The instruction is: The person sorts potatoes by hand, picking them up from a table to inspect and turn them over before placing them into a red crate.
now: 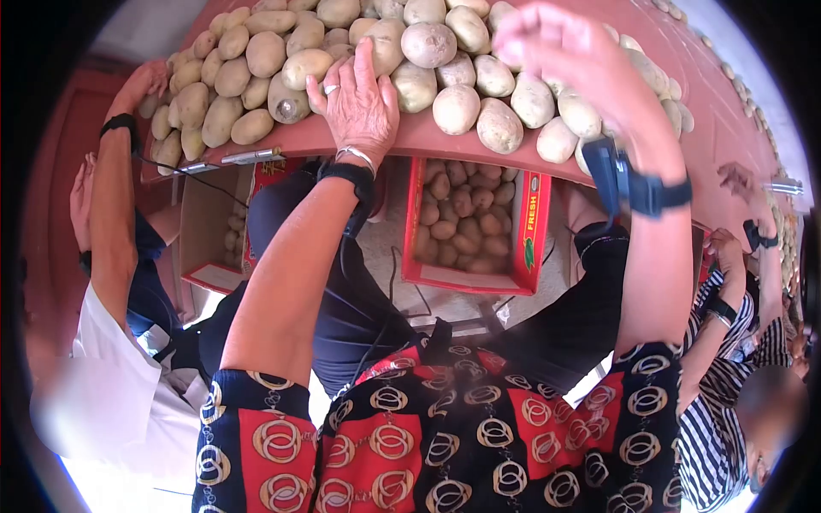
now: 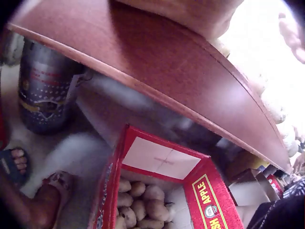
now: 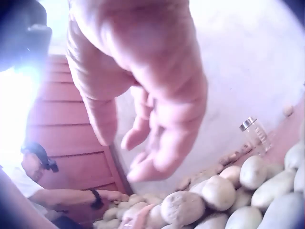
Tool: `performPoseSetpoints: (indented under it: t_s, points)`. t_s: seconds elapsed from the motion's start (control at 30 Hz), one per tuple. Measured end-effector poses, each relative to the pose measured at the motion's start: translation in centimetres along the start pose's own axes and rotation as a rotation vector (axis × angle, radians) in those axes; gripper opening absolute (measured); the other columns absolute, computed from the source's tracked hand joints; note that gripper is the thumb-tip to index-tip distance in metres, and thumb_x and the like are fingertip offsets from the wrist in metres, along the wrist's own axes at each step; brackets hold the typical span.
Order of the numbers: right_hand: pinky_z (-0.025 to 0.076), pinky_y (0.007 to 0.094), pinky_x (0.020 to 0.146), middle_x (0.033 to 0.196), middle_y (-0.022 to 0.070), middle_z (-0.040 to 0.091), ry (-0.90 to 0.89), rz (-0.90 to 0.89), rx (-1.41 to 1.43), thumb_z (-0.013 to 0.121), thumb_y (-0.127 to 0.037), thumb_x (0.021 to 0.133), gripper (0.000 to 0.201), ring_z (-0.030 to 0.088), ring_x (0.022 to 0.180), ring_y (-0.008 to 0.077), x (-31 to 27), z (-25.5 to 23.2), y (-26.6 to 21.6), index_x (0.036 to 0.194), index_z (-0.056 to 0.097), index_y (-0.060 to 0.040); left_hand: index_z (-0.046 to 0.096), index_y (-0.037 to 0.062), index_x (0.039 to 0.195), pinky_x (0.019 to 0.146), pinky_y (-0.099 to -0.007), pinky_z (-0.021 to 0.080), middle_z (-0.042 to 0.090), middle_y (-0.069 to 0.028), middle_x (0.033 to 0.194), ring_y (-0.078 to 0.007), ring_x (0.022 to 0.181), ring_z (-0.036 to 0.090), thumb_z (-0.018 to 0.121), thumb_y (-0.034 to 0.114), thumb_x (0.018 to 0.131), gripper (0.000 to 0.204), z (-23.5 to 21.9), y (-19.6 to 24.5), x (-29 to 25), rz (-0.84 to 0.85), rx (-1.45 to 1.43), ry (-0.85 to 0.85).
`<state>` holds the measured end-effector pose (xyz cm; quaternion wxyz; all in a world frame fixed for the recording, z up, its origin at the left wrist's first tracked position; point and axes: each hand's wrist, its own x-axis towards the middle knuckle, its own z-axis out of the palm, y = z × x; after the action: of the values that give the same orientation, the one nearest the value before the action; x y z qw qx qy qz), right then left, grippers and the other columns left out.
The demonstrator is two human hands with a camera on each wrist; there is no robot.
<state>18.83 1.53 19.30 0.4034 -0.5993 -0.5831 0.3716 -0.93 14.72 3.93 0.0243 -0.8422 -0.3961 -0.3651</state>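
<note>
A long heap of potatoes (image 1: 299, 68) covers the near part of the red table (image 1: 410, 141). My left hand (image 1: 355, 107), with a ring on one finger, rests palm down on the front of the heap, its fingers stretched over the potatoes. Only part of this hand (image 2: 190, 14) shows at the top of the left wrist view. My right hand (image 1: 564, 51) is raised over the right side of the heap. The right wrist view shows its fingers (image 3: 167, 143) loosely bent above the potatoes (image 3: 183, 207), with nothing between them.
Below the table edge stands a red carton (image 1: 528, 222) of potatoes, with another carton (image 1: 201, 222) to its left. People sit on both sides; one person's hand (image 1: 147, 81) touches the heap's left end. A glass bottle (image 3: 257, 133) stands behind the potatoes.
</note>
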Motion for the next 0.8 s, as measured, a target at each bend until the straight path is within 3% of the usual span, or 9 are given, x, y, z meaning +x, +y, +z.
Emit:
performPoseSetpoints:
  t_s: [0.07,0.2,0.33,0.43,0.47,0.53,0.6,0.73,0.8]
  points:
    - [0.050,0.0257,0.072,0.089,0.0047,0.064,-0.349,-0.067,0.372,0.060,-0.017,0.088,0.022,0.063,0.081,0.0116,-3.6,2.1,0.9,0.104,0.060,-0.0018,0.032,0.0141,0.141,0.106,-0.0617,0.011,0.053,-0.0076,0.117,-0.0255,0.120,0.043,0.049,0.025,0.087,0.057,0.1,0.1,-0.6,0.005,-0.001,-0.005]
    - [0.052,0.0248,0.068,0.089,0.0062,0.065,-0.583,0.502,0.248,0.059,-0.017,0.084,0.025,0.064,0.078,0.0147,-7.2,7.5,8.6,0.099,0.061,0.0023,0.031,0.0138,0.142,0.106,-0.0612,0.011,0.053,-0.0075,0.117,-0.0257,0.120,0.042,0.049,0.025,0.087,0.058,0.1,-0.1,-0.2,0.009,0.021,0.004]
    - [0.052,0.0316,0.067,0.088,0.0166,0.064,-0.595,0.465,-0.240,0.053,-0.013,0.080,0.024,0.065,0.078,0.0224,-9.2,13.7,24.0,0.098,0.062,-0.0003,0.031,0.0118,0.142,0.107,-0.0601,0.010,0.053,-0.0077,0.115,-0.0257,0.119,0.042,0.049,0.023,0.086,0.060,-0.3,0.1,-0.4,0.009,0.024,-0.028]
    - [0.047,0.0450,0.088,0.107,0.0258,0.062,-0.372,0.646,-0.361,0.047,-0.010,0.078,0.030,0.059,0.103,0.0399,-9.9,18.0,27.4,0.103,0.061,0.0007,0.030,0.0115,0.144,0.108,-0.0571,0.010,0.051,-0.0080,0.120,-0.0247,0.120,0.041,0.051,0.020,0.084,0.065,-0.5,0.4,-0.4,-0.017,0.041,-0.063]
    - [0.045,0.0443,0.093,0.123,0.0266,0.054,-0.485,0.728,-0.400,0.047,-0.012,0.081,0.037,0.053,0.116,0.0374,-8.7,18.8,28.0,0.116,0.054,-0.0016,0.029,0.0110,0.144,0.108,-0.0562,0.009,0.049,-0.0084,0.121,-0.0240,0.121,0.039,0.051,0.019,0.083,0.065,-0.6,0.5,-0.5,-0.007,0.024,-0.050]
    - [0.042,0.0434,0.099,0.138,0.0257,0.040,-0.183,0.731,-0.493,0.047,-0.014,0.084,0.046,0.046,0.125,0.0344,-9.9,27.4,37.8,0.129,0.044,-0.0045,0.029,0.0102,0.144,0.109,-0.0560,0.008,0.048,-0.0083,0.124,-0.0247,0.124,0.038,0.051,0.018,0.082,0.066,-0.9,0.7,-0.4,-0.043,0.026,-0.113]
    - [0.041,0.0422,0.101,0.146,0.0229,0.030,-0.278,0.606,-0.480,0.046,-0.019,0.087,0.055,0.040,0.130,0.0320,-9.7,29.1,37.0,0.138,0.034,-0.0061,0.029,0.0100,0.143,0.109,-0.0564,0.007,0.048,-0.0085,0.127,-0.0248,0.124,0.037,0.051,0.017,0.082,0.066,-1.0,0.9,-0.5,-0.063,0.039,-0.124]
    - [0.040,0.0419,0.102,0.145,0.0208,0.034,-0.057,0.752,-0.135,0.045,-0.025,0.088,0.062,0.042,0.129,0.0306,-9.3,29.9,35.1,0.143,0.025,-0.0065,0.029,0.0106,0.143,0.108,-0.0586,0.006,0.047,-0.0084,0.127,-0.0244,0.125,0.037,0.053,0.016,0.081,0.067,-1.1,0.9,-0.4,-0.074,0.034,-0.133]
    - [0.044,0.0382,0.096,0.137,0.0154,0.046,0.048,0.506,-0.444,0.035,-0.020,0.093,0.045,0.052,0.118,0.0282,-10.8,32.0,37.8,0.137,0.035,-0.0090,0.029,0.0108,0.143,0.108,-0.0587,0.006,0.046,-0.0080,0.128,-0.0245,0.125,0.037,0.052,0.016,0.080,0.067,-1.1,0.9,-0.4,-0.080,0.049,-0.140]
